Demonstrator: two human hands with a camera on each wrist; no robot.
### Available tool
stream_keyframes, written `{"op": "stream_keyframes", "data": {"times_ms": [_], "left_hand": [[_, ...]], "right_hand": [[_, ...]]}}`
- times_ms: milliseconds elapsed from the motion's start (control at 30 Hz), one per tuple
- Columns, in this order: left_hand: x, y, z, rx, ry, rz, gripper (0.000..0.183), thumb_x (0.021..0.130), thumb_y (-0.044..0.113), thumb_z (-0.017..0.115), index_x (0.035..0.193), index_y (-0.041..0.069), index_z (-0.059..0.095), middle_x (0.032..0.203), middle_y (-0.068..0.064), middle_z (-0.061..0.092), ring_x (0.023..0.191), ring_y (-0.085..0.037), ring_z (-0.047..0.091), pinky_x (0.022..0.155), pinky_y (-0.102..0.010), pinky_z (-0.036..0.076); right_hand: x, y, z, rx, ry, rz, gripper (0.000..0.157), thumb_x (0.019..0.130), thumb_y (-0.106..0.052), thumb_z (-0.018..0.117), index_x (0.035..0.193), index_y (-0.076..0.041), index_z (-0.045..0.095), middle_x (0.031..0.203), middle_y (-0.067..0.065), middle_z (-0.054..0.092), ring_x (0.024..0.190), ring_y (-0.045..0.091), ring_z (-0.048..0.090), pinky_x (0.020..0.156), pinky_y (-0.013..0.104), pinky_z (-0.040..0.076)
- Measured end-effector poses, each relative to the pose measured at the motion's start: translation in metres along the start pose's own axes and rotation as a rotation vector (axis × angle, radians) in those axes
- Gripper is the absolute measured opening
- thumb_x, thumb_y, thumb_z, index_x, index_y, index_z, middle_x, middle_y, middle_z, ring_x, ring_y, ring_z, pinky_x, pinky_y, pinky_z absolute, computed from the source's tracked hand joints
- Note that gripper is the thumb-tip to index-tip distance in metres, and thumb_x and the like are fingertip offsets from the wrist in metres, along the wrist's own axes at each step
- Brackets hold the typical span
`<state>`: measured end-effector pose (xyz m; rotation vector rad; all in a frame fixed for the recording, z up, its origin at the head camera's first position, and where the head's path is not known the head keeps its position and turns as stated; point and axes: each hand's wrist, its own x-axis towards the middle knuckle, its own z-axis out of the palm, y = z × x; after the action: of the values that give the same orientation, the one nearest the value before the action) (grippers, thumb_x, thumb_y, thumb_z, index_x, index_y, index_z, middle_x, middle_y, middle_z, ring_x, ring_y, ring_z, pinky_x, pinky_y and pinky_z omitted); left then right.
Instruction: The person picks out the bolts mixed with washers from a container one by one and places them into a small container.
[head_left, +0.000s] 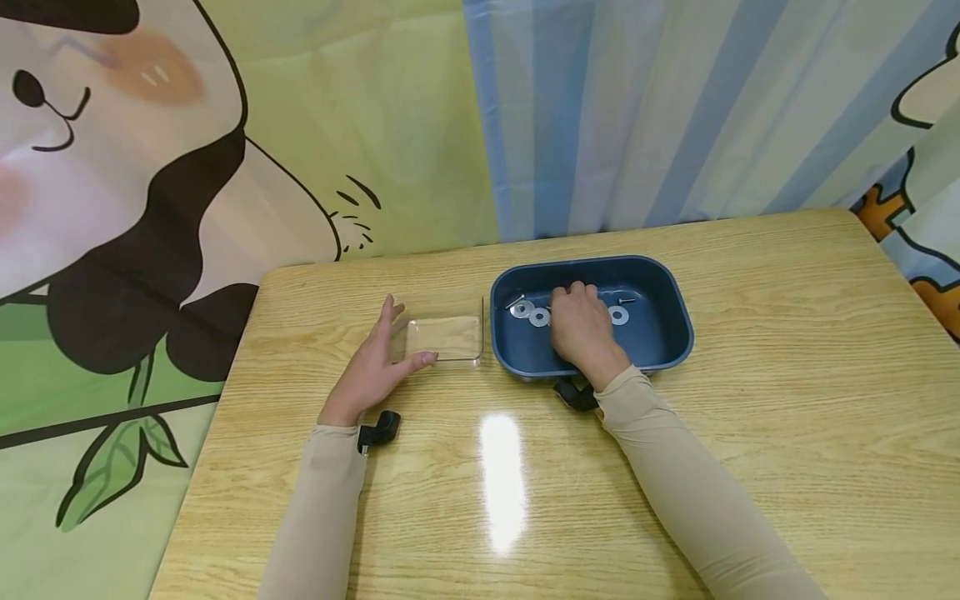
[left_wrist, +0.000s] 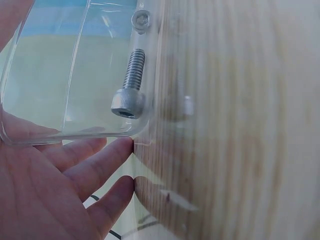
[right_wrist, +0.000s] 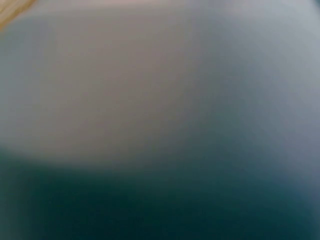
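A clear plastic box [head_left: 444, 337] stands on the table left of a dark blue tray [head_left: 667, 350]. My left hand [head_left: 372, 367] is around the box's left end, fingers extended and thumb along the near side. In the left wrist view, a socket-head bolt [left_wrist: 129, 90] lies inside the box, with a second small metal piece [left_wrist: 141, 21] behind it. My right hand [head_left: 583, 327] reaches down into the tray; its fingertips are hidden, so I cannot see what they touch. Around it lie washers [head_left: 539, 317] and small screws [head_left: 627, 301]. The right wrist view is a blur.
The wooden table [head_left: 795, 375] extends to both sides and toward me. A printed curtain [head_left: 405, 133] hangs along its back edge. Light glares off the tabletop in front of the box and tray.
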<state>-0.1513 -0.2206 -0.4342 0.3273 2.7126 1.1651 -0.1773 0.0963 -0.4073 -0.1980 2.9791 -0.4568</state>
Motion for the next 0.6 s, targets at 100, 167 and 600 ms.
{"op": "stream_keyframes", "data": {"times_ms": [100, 167, 600], "left_hand": [[0.0000, 0.0001, -0.0002, 0.002, -0.001, -0.001, 0.113, 0.088, 0.059, 0.070, 0.158, 0.034, -0.016, 0.166, -0.006, 0.021, 0.149, -0.034, 0.026, 0.115, -0.063, 0.024], [-0.0001, 0.0003, -0.0005, 0.004, -0.002, -0.002, 0.114, 0.088, 0.060, 0.070, 0.158, 0.035, -0.016, 0.166, -0.006, 0.021, 0.149, -0.035, 0.026, 0.114, -0.063, 0.024], [-0.0002, -0.0002, -0.0002, 0.002, -0.003, -0.001, 0.113, 0.089, 0.057, 0.071, 0.158, 0.034, -0.016, 0.166, -0.006, 0.022, 0.148, -0.035, 0.027, 0.114, -0.063, 0.024]], "right_hand": [[-0.0002, -0.0001, -0.0009, -0.002, -0.006, 0.014, 0.030, 0.094, 0.003, 0.057, 0.123, 0.008, 0.061, 0.113, 0.027, 0.056, 0.106, 0.041, 0.049, 0.090, 0.054, 0.047], [0.0000, -0.0002, -0.0015, -0.002, -0.008, 0.023, 0.030, 0.094, 0.003, 0.058, 0.123, 0.008, 0.062, 0.114, 0.027, 0.057, 0.107, 0.041, 0.050, 0.090, 0.055, 0.047], [0.0010, 0.0004, -0.0033, 0.003, -0.075, 0.072, 0.028, 0.097, -0.001, 0.056, 0.123, 0.007, 0.064, 0.113, 0.025, 0.063, 0.112, 0.042, 0.057, 0.092, 0.058, 0.050]]}}
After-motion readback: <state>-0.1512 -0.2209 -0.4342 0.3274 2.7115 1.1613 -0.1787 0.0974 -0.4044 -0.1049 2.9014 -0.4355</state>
